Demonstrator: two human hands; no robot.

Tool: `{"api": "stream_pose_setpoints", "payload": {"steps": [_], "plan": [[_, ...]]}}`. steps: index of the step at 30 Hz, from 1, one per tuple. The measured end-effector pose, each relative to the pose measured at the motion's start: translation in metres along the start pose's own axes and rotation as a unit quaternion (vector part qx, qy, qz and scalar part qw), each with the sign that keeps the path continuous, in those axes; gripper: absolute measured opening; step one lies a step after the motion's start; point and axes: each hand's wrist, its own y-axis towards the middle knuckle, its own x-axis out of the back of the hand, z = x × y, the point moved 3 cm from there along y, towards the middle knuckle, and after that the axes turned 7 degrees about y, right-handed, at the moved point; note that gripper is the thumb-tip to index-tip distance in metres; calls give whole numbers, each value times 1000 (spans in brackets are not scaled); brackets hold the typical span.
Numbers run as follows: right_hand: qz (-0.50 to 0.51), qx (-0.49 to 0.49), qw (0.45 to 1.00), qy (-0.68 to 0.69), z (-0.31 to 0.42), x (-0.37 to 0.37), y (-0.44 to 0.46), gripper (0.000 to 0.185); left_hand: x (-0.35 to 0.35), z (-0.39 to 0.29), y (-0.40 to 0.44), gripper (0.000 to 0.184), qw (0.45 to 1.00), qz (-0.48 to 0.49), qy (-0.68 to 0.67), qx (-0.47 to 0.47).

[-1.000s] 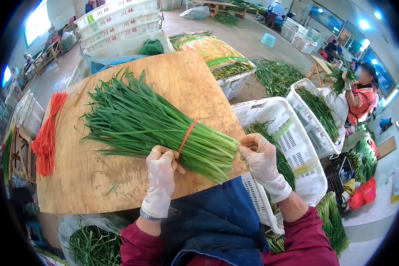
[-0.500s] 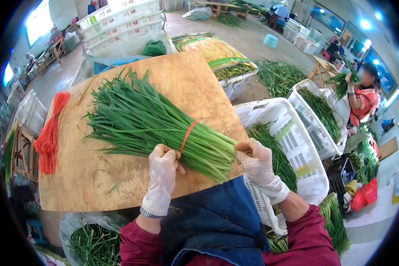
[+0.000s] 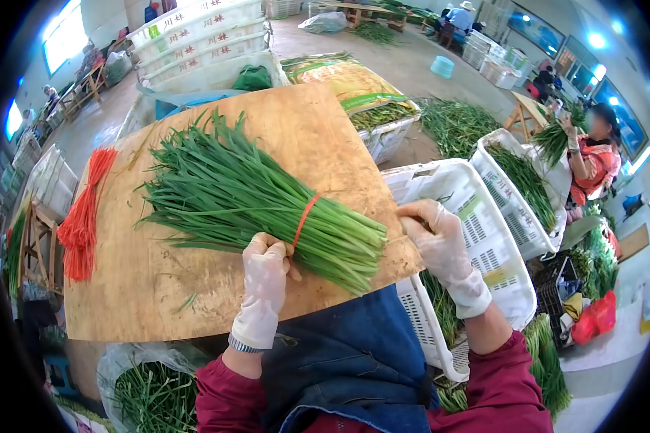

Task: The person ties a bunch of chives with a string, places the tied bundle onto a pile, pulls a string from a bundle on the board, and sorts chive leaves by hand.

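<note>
A thick bundle of garlic chives lies on the wooden board, its dark leaves to the left and pale cut ends to the right. Around its stems runs a red tie. My left hand, in a thin translucent glove, is closed at the bundle's near side, right beside the tie. Also gloved, my right hand is over the board's right edge, apart from the cut ends. Its fingers are bent with thumb and fingertips together; anything between them is too small to make out.
A hank of red ties lies on the board's left side. White crates holding greens stand at the right, and stacked crates behind. A bag of greens sits below. A co-worker at the right holds greens.
My right hand has moved right and slightly up, away from the cut ends of the chives. My left hand stays at the tie. The bundle has barely shifted.
</note>
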Motion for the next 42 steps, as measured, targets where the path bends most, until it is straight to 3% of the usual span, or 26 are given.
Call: {"api": "stream_pose_setpoints", "payload": {"steps": [2,6,9,12,21,24,33,36,39,42], "plan": [[-3,30,1000,-7,5,-5,9,14,-1,-2,-2,10,1000,0,1,-1],[101,-39,992,-59,-13,-25,20,22,1,4,1,10,1000,0,-5,-5],[126,-41,989,-59,-20,-29,20,19,0,3,-1,10,1000,1,-1,-4],[80,-43,995,-39,-23,-29,14,17,-1,3,-1,10,1000,-8,-10,-12],[137,36,982,-121,-24,-34,17,17,-1,2,-1,11,1000,-14,13,-6],[110,54,980,-156,-25,-36,14,17,-2,1,-2,10,1000,-18,5,-2],[40,21,999,0,-35,-34,2,8,0,0,-4,9,1000,-11,1,-4],[71,-86,993,41,-34,-30,4,10,-2,0,-4,9,1000,-22,5,1],[7,51,998,-29,-2,-19,9,21,-2,1,-3,9,1000,-22,-6,7],[47,199,973,-112,20,-30,4,32,-2,1,-3,9,1000,-21,7,-2]]}}
